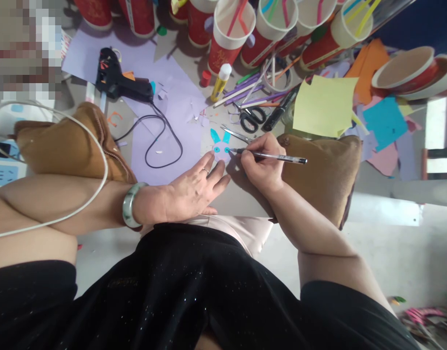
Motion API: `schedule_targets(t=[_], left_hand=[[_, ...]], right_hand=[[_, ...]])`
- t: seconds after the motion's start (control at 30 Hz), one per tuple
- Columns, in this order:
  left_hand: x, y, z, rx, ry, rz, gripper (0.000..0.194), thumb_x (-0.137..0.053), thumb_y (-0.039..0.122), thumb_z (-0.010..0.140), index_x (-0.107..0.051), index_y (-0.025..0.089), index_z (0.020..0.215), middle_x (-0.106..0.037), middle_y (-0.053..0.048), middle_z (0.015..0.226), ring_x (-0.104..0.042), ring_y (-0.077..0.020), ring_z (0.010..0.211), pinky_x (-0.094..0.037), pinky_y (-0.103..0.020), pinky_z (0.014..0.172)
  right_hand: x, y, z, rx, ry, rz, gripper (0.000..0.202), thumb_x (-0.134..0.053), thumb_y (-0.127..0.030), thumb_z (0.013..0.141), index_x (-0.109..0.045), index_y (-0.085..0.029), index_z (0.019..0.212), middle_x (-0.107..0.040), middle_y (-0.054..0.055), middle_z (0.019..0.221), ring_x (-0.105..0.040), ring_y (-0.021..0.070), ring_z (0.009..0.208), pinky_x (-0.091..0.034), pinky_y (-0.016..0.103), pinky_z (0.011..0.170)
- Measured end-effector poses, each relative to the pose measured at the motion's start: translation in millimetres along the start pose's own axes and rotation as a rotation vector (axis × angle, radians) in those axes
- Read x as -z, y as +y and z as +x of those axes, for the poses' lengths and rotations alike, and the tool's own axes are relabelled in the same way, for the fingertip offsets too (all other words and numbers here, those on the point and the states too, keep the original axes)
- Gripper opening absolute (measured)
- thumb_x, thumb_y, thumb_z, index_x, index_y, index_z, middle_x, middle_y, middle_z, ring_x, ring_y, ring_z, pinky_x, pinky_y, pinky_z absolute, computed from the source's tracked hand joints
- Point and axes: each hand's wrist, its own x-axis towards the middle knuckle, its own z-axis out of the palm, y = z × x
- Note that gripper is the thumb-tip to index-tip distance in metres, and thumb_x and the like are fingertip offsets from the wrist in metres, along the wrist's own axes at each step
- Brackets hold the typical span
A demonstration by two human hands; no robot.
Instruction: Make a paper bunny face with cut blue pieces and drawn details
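A small purple paper rabbit face (221,154) with blue ears and blue eyes lies flat on the table. My right hand (264,163) is closed around a black-and-clear pen (280,157), its tip at the face's right eye. My left hand (197,187) lies with fingers stretched out, its fingertips at the lower left edge of the face. Just beyond the right hand are black-handled scissors (252,119), blades pointing toward the rabbit. Behind them lies a black marker-like tool (280,111).
A black glue gun (123,80) with a looping cord rests on purple paper (187,116). A glue stick (221,83), red paper cups (229,41) holding straws, and yellow paper (323,107) sit farther back. Brown cushions (318,175) flank my arms. A white cable (106,167) crosses the left arm.
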Motion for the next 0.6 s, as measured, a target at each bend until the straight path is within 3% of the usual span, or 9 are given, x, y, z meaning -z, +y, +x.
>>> schedule_targets(t=[0.6], left_hand=[[-2.2, 0.1, -0.1, 0.002, 0.006, -0.018, 0.089, -0.063, 0.066, 0.096, -0.048, 0.004, 0.157, -0.05, -0.031, 0.16, -0.049, -0.0477, 0.149, -0.028, -0.063, 0.128]], right_hand=[[0.3, -5.8, 1.9, -0.009, -0.035, -0.034, 0.012, -0.062, -0.021, 0.078, -0.051, -0.026, 0.075, -0.056, -0.005, 0.062, -0.053, 0.0128, 0.055, -0.048, 0.032, 0.057]])
